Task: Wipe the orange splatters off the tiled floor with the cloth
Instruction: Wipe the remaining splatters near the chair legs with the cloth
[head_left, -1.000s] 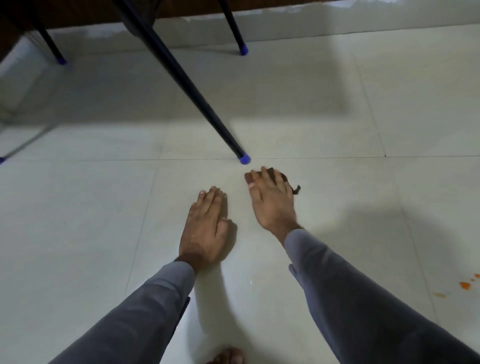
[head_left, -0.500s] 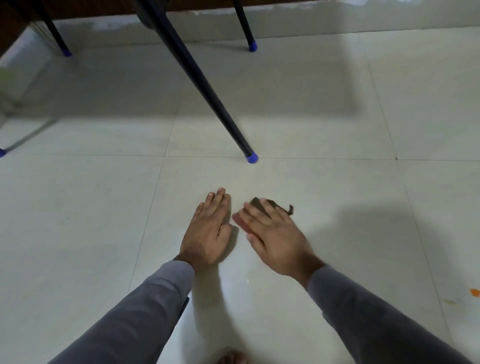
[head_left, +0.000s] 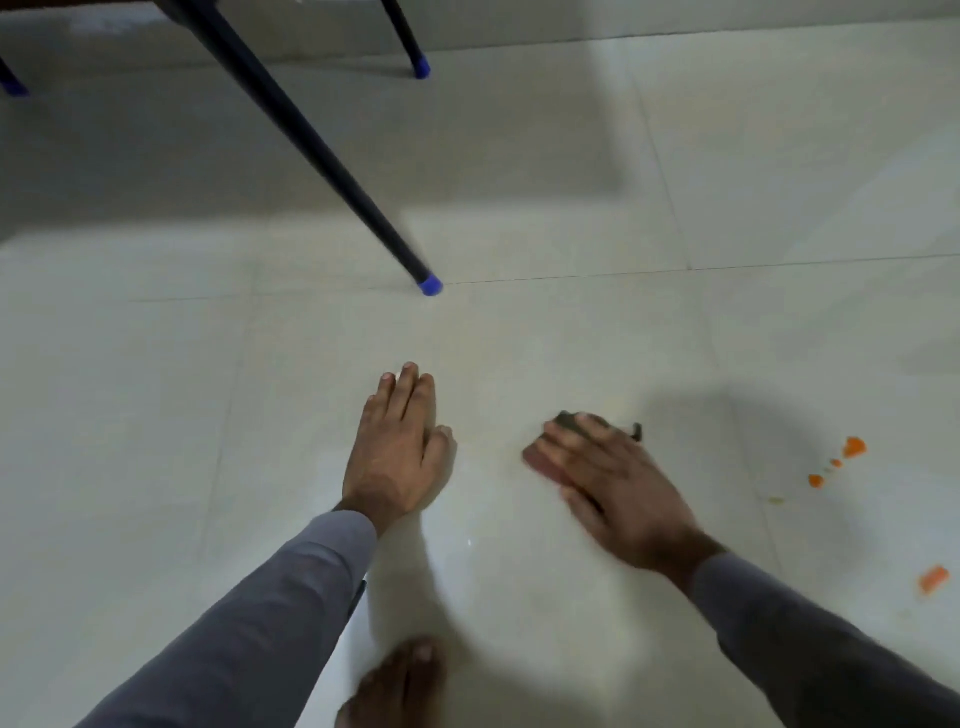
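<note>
Right hand (head_left: 618, 483) flat on cloth (head_left: 545, 460); orange splatters (head_left: 853, 447) rightward

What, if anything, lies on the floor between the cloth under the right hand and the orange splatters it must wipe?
Nothing visible. The right hand presses the cloth flat; bare tiled floor separates it from the orange splatters to its right.

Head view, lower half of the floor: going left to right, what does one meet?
Left hand flat on the pale tiled floor → right hand pressing the dark brownish cloth down → cluster of small orange splatters → single orange splatter near the right edge.
</note>
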